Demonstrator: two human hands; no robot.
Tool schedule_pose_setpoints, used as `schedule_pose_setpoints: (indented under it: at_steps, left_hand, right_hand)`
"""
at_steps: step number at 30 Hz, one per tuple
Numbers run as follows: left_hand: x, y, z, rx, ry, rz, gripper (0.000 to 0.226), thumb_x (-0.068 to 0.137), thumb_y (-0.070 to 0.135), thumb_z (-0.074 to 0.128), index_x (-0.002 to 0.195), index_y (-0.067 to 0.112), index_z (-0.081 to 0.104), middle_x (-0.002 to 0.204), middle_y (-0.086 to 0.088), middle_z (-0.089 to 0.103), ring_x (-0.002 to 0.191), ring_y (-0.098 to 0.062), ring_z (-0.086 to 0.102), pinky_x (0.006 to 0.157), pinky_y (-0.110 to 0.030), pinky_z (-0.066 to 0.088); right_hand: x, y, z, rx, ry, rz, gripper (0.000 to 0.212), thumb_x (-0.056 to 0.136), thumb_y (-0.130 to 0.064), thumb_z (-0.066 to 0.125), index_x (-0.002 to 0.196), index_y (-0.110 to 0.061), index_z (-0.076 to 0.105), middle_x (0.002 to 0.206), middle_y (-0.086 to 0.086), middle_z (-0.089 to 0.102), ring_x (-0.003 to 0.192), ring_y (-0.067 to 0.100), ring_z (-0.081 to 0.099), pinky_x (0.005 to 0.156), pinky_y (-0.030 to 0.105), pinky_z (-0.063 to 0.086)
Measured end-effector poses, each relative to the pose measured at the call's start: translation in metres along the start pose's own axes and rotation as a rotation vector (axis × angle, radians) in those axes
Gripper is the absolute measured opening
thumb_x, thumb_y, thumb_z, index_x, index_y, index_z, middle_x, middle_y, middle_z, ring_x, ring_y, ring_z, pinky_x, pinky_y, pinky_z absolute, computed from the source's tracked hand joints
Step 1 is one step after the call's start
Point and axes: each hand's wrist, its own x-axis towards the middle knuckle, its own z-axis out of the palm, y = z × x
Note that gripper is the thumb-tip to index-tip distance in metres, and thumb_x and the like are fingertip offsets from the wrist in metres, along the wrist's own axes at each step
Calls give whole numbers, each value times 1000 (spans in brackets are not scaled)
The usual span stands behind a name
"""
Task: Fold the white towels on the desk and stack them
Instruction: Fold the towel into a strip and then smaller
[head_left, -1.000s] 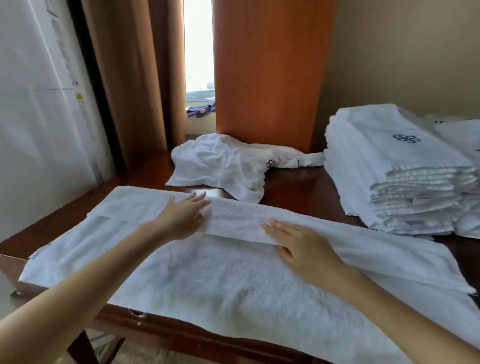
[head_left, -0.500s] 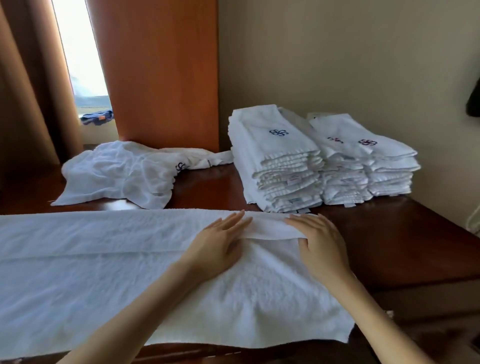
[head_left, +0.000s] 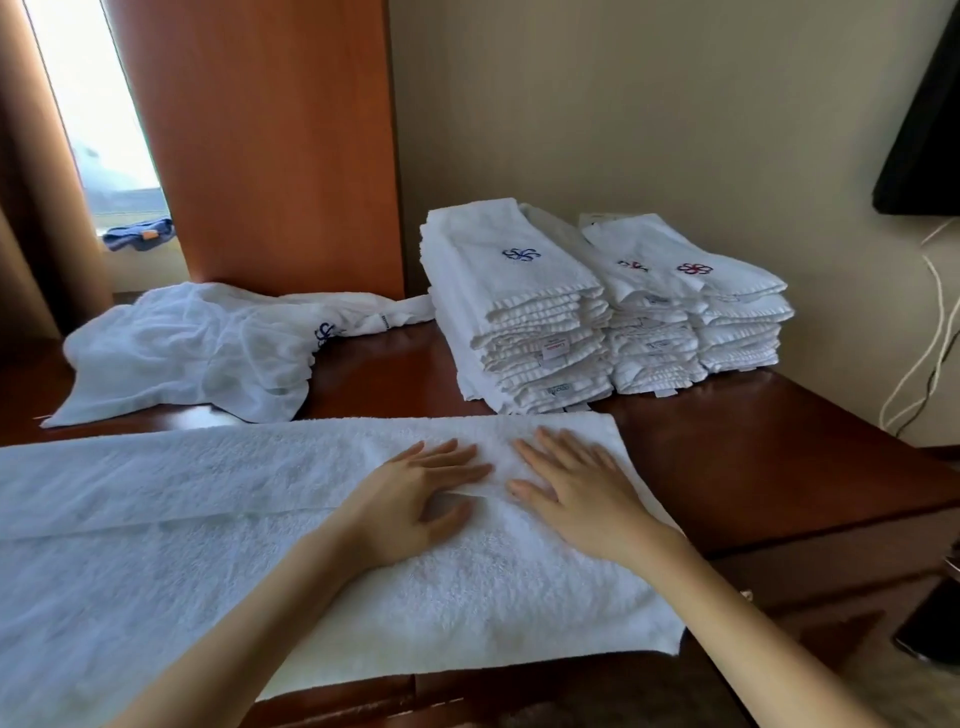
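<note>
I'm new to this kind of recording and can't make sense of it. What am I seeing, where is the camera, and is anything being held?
No machine: a person's two bare hands, filmed by a wide-angle camera worn on the head, looking forward and down. The left hand and right hand press flat, fingers straight, on a long white towel spread on the wooden desk, its far part folded over. Nothing is gripped. Behind stand a blue-emblem stack and a red-emblem stack of folded towels; a crumpled towel lies to the left.
</note>
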Motion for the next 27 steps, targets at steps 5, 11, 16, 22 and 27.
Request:
schedule_pose_setpoints:
  at_steps: [5, 11, 16, 22, 27]
  left_hand:
    - [1, -4, 2, 42, -24, 15, 51, 95, 53, 44, 144, 48, 30, 156, 19, 20, 146, -1, 11, 121, -30, 5]
    - [2, -5, 4, 88, -151, 30, 49, 96, 58, 19, 143, 59, 4, 158, 21, -4, 145, 3, -11, 120, -29, -7]
    - [3, -6, 5, 97, -206, 31, 52, 90, 65, 3, 141, 62, -9, 156, 26, -15, 142, 5, -21, 118, -28, -14]
    - [3, -3, 1, 87, -254, -7, 52, 91, 64, 5, 140, 62, -11, 155, 26, -16, 144, -4, -22, 117, -31, -15]
    - [11, 12, 1, 204, -316, -109, 50, 103, 44, 17, 148, 49, -4, 160, 13, -10, 147, -20, -13, 119, -43, -5]
  right_hand:
    - [20, 22, -17, 8, -126, 46, 57, 103, -52, 19, 154, -34, 3, 162, -8, -9, 149, 15, -11, 118, 32, -5]
    - [29, -2, -1, 16, -42, 30, 60, 100, -59, 15, 154, -36, 3, 162, -8, -9, 148, 17, -13, 117, 39, -8]
    - [32, 15, -1, 26, -41, 22, 65, 97, -65, 18, 154, -37, 5, 161, -16, -7, 149, 12, -9, 120, 36, -4]
    - [19, 56, -16, 39, -84, 167, 66, 99, -60, 17, 155, -29, 2, 162, -9, -9, 149, 10, -7, 120, 38, 3]
    - [-23, 75, -32, 48, 74, 63, 51, 103, -44, 33, 152, -29, 27, 161, -9, 15, 148, 8, 4, 120, 36, 11]
